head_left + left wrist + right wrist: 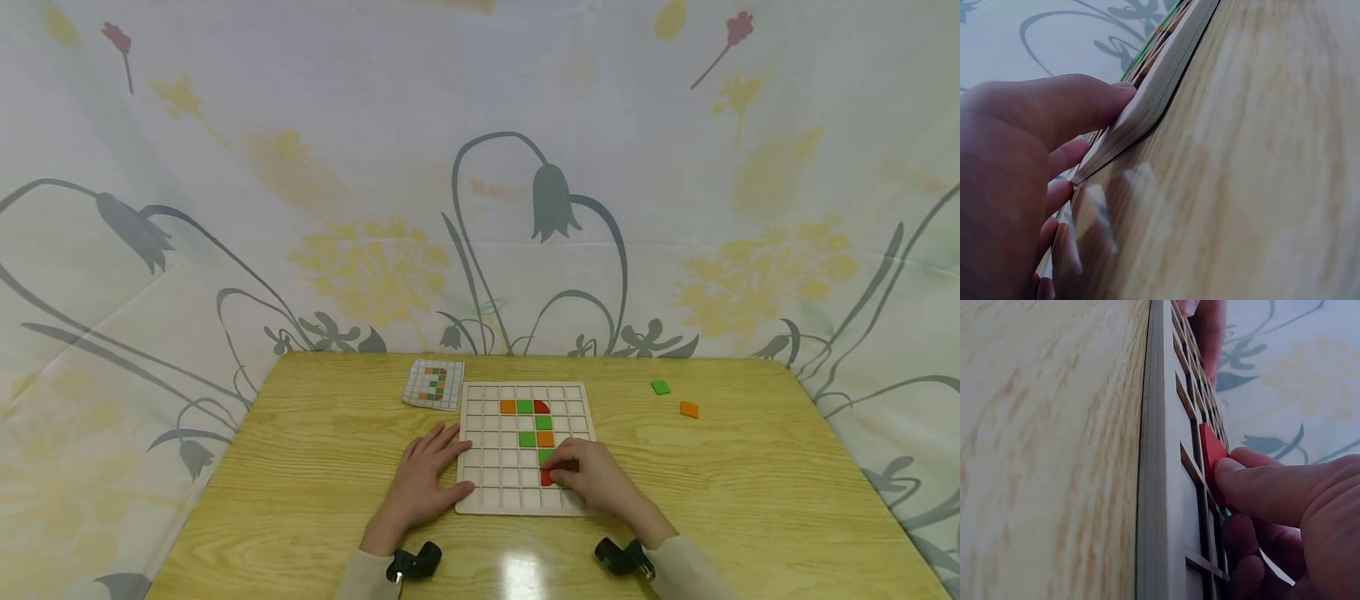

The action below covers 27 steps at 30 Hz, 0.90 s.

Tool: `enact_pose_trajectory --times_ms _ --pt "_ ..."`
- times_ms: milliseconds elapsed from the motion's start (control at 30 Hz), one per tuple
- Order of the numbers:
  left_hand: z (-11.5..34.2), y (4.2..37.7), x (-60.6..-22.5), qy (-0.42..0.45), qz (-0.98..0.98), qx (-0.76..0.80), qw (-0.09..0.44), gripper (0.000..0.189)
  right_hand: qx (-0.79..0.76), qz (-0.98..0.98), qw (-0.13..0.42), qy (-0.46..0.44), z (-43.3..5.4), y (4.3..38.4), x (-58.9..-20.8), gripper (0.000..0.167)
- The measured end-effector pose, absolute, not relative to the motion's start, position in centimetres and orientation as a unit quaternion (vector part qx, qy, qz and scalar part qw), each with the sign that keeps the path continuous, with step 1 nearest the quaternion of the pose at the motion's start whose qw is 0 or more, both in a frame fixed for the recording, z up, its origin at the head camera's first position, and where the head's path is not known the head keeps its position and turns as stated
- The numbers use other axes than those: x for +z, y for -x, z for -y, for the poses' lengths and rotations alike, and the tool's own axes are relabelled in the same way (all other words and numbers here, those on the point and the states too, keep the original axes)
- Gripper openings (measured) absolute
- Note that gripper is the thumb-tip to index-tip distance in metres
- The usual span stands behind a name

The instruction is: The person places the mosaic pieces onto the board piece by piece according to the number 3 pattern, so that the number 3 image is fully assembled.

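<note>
A wooden grid board (pixel 489 498) lies on the table, with orange, green and red tiles set in some of its squares. My right hand (pixel 600 477) pinches a red tile (pixel 1211 457) with a rounded side between thumb and fingers. The tile is tilted at a square low on the board, just below a green tile (pixel 545 456). My left hand (pixel 426 477) lies spread at the board's left edge, its thumb (pixel 1100 103) and index fingertip resting on the rim. The other left fingers reach onto the table.
A pattern card (pixel 433 385) with a coloured grid figure lies behind the board on the left. To the right of the board are a loose green tile (pixel 660 387) and an orange tile (pixel 689 410). A flower-printed cloth (pixel 510 283) hangs behind the table (pixel 750 500).
</note>
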<state>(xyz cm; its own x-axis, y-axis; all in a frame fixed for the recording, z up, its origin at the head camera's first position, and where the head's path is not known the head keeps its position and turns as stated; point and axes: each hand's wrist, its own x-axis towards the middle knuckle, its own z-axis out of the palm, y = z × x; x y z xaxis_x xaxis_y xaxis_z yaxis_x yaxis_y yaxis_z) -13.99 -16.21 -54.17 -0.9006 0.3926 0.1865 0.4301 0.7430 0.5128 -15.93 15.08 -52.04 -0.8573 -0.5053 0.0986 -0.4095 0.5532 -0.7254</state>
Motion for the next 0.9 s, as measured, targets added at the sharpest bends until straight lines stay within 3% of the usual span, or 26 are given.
enact_pose_trajectory --times_ms 900 --pt "16.29 13.93 -53.9 0.222 0.931 -0.29 0.027 0.057 -0.392 -0.867 0.089 0.295 -15.51 16.29 -52.09 0.02"
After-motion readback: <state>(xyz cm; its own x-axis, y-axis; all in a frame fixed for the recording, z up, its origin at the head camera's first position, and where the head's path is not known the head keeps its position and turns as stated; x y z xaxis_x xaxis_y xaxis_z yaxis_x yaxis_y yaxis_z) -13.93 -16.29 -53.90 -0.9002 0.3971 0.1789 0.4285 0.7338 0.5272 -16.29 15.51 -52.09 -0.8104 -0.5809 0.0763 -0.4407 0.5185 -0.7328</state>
